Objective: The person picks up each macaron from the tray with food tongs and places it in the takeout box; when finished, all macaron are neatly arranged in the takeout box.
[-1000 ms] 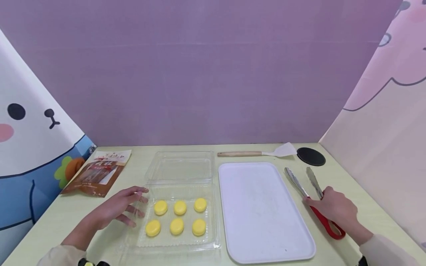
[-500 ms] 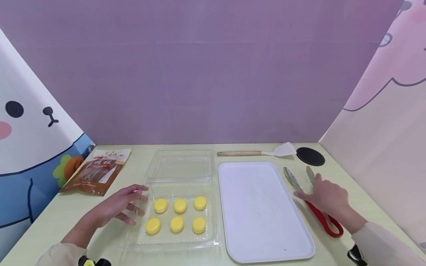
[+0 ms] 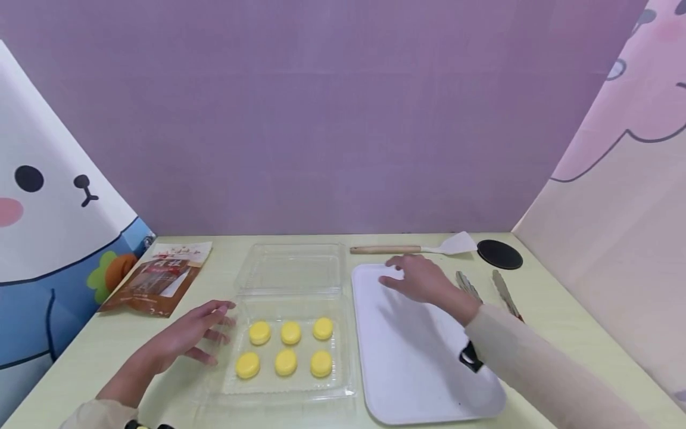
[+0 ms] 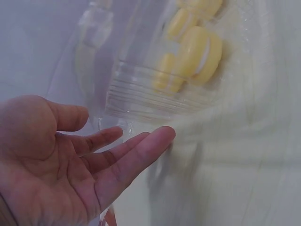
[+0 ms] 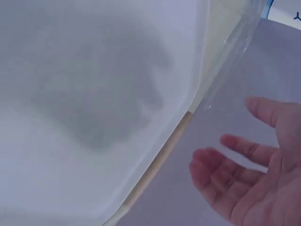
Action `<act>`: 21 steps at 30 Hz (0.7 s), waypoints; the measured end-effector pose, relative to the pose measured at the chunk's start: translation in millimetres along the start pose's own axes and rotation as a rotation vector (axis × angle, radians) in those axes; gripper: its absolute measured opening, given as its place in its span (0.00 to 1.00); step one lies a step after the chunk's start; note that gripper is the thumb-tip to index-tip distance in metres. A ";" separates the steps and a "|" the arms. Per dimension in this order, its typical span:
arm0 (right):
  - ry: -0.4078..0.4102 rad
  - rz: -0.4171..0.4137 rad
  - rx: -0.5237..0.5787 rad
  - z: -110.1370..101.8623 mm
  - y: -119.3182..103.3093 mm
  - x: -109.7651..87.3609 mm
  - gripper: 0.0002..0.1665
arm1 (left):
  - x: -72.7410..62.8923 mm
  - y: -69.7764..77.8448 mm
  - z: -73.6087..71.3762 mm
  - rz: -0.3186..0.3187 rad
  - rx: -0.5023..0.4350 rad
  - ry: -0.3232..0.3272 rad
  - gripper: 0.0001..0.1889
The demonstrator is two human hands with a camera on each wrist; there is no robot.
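Observation:
My left hand [image 3: 179, 339] is beside the left edge of an unfolded clear plastic box [image 3: 343, 381], its fingers loosely extended with nothing in them. Several yellow macarons [image 3: 286, 362] sit in two rows inside the box; the left wrist view shows a pale filling in one macaron [image 4: 202, 55]. Over the far part of a white tray [image 3: 407, 381] hovers my right hand [image 3: 423, 280], fingers relaxed and holding nothing. Its shadow falls on the tray in the right wrist view, where the hand [image 5: 244, 174] appears apart from the tray's surface.
Behind the tray lies a spatula [image 3: 386, 249] with a wooden handle. A black round disc [image 3: 499, 254] is at the back right. Metal tongs [image 3: 504, 292] lie right of the tray, partly hidden by the sleeve. A brown snack bag [image 3: 155, 280] rests at the back left.
My right hand has left the red-handled tongs, which stay on the table, and moved left over the tray. The left hand has hardly moved.

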State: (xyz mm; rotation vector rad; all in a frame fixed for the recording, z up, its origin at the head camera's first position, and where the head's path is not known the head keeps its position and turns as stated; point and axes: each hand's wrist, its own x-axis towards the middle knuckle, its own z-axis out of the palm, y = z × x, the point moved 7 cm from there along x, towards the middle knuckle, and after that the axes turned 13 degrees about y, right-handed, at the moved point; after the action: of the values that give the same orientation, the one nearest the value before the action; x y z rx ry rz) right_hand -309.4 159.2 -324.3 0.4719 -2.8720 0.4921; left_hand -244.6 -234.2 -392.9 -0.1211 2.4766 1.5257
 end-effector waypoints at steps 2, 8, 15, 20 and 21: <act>-0.043 -0.015 0.057 12.6 -12.9 12.1 0.28 | -1.7 -1.9 -0.8 -0.004 -0.009 0.003 0.29; -0.090 -0.002 0.143 41.6 -38.6 40.5 0.30 | -6.3 -6.7 -2.0 -0.028 -0.010 0.009 0.27; -0.048 0.169 0.088 55.5 -47.0 62.0 0.34 | -12.9 -5.7 3.1 -0.018 -0.051 -0.006 0.27; -0.076 0.312 0.045 64.8 -42.6 70.7 0.35 | -16.6 -3.7 3.4 -0.018 -0.063 -0.007 0.27; -0.081 0.339 0.054 66.8 -41.5 72.2 0.35 | -17.2 -3.3 3.0 -0.018 -0.066 -0.007 0.27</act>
State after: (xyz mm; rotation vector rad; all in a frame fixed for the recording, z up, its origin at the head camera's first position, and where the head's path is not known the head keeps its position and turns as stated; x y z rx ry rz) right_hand -371.3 78.6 -357.1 0.0075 -3.0354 0.6159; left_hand -226.8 -233.8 -392.9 -0.1488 2.4134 1.5979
